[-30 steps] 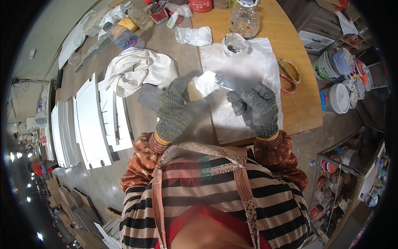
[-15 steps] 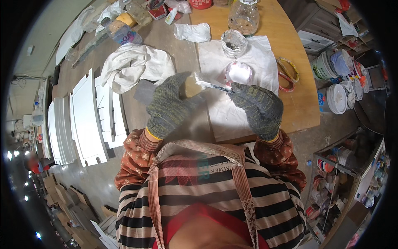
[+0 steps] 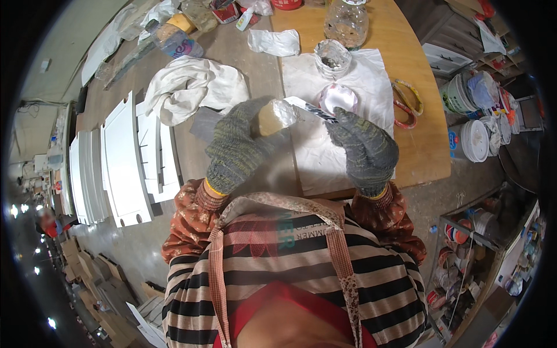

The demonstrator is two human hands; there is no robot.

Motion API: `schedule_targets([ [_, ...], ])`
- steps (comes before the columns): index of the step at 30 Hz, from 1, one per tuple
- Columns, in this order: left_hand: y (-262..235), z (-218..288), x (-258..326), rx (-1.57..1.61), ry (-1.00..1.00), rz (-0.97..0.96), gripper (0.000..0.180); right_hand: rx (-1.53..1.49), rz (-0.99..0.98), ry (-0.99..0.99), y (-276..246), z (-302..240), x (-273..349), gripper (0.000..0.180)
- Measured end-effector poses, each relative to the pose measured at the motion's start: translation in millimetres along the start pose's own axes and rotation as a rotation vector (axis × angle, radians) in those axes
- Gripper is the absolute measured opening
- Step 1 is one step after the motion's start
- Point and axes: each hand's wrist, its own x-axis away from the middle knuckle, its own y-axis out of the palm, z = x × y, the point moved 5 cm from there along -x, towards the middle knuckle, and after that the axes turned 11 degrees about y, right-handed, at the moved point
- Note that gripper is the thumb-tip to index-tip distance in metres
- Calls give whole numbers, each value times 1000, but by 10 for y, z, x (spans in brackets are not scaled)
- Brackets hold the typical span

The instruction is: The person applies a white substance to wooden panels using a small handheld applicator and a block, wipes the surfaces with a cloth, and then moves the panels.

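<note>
Both my hands wear grey knit gloves. My left hand [image 3: 235, 148] grips a small tan sanding block [image 3: 274, 116] held up in front of my chest. My right hand [image 3: 364, 149] pinches a thin flat blade-like strip [image 3: 313, 109] whose far end lies against the block. Below the hands spreads a white sheet [image 3: 348, 93] on the wooden table [image 3: 426, 145]. A round pinkish dish [image 3: 338, 97] sits on the sheet just beyond the strip.
A foil-lined cup [image 3: 332, 57] and a clear plastic jar [image 3: 346, 22] stand at the sheet's far end. White cloths [image 3: 194, 87] lie left of it. White panels [image 3: 125, 159] are stacked at left. Paint buckets [image 3: 476, 119] stand at right. Coloured rings [image 3: 406, 98] lie on the table.
Both hands have drawn nearer to my chest. The block and strip, blurred a second ago, are now held steady and touching.
</note>
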Motion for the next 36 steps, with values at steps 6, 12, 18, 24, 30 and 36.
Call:
schedule_targets([
  [6, -41, 181, -15, -73, 140, 64, 57, -714, -3, 575, 264, 83, 25, 27],
  [12, -53, 82, 32, -31, 153, 89, 56, -700, -73, 503, 268, 176, -11, 23],
  [18, -22, 7, 46, 60, 96, 111, 58, -718, -70, 472, 385, 150, -36, 25],
  [24, -33, 6, 40, 101, 70, 150, 59, -988, -117, 570, 391, -28, -14, 24],
  [30, -28, -22, 52, 110, 23, 162, 59, -922, -105, 449, 392, 228, 4, 22],
  [36, -4, 65, 36, 95, -1, 157, 59, -999, -134, 676, 496, 55, 39, 25],
])
